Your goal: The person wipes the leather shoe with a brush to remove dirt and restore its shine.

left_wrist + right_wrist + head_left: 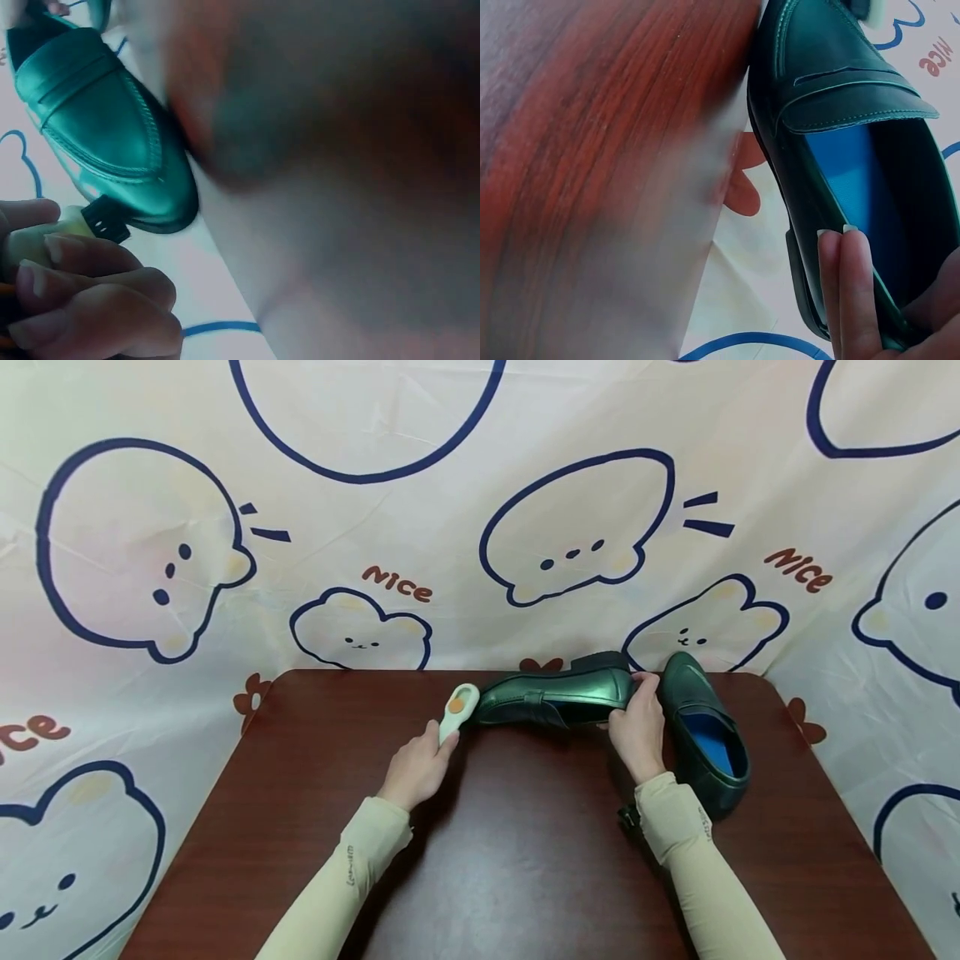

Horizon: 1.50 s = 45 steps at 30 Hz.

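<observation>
A dark green loafer (592,689) lies on its side at the table's back edge, toe to the left, its opening facing me. My right hand (639,731) grips it by the heel; the right wrist view shows two fingers outside the rim and the thumb inside, beside the blue insole (870,195). My left hand (416,768) holds a small shoe brush by its pale green handle (459,708), which has an orange dot. Black bristles (106,219) meet the loafer's toe in the left wrist view. Fingers hide part of the brush handle there.
The matching green loafer (697,718) stands on the table just right of my right hand, its toe toward the back. Beneath is a dark reddish-brown wooden table (510,860). A cream cloth (450,543) with cartoon drawings hangs behind it and at the sides.
</observation>
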### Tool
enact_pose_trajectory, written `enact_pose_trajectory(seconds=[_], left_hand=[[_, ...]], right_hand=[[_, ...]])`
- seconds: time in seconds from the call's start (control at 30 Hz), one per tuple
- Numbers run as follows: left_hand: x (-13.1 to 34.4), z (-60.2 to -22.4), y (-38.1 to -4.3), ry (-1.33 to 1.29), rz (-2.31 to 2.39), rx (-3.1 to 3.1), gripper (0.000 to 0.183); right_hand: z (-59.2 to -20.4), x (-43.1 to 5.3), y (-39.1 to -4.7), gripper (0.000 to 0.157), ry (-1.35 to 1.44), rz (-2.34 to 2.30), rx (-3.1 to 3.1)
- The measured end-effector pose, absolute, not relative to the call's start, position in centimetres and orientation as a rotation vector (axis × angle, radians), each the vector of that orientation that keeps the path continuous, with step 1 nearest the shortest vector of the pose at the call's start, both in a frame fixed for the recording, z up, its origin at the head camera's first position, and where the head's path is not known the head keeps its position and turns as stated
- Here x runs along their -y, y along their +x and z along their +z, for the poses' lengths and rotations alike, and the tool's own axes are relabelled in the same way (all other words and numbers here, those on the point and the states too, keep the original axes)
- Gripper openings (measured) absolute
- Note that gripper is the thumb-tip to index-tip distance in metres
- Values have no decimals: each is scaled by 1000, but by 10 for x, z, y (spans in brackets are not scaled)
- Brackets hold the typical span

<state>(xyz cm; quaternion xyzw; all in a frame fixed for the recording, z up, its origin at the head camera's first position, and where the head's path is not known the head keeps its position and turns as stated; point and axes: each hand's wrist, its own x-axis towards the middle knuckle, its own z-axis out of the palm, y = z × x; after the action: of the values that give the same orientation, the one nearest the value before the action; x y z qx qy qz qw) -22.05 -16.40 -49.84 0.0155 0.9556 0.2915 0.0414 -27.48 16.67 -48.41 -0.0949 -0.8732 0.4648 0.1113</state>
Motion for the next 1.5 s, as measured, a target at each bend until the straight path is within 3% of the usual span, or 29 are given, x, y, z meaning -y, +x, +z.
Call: enact_pose_trajectory(seconds=[0.37, 0.7, 0.93, 1.5], left_hand=[[177, -500, -201, 40, 802, -3051, 39], [140, -497, -224, 197, 936, -3020, 46], [138, -511, -228, 34, 887, -2984, 45], [182, -501, -211, -113, 771, -2998, 40]], right_hand=[[-485, -170, -277, 61, -301, 1352, 2595], [-484, -174, -276, 59, -293, 1340, 2589], [-485, -174, -274, 58, -296, 1384, 2624], [-482, -175, -275, 55, -276, 1320, 2646]])
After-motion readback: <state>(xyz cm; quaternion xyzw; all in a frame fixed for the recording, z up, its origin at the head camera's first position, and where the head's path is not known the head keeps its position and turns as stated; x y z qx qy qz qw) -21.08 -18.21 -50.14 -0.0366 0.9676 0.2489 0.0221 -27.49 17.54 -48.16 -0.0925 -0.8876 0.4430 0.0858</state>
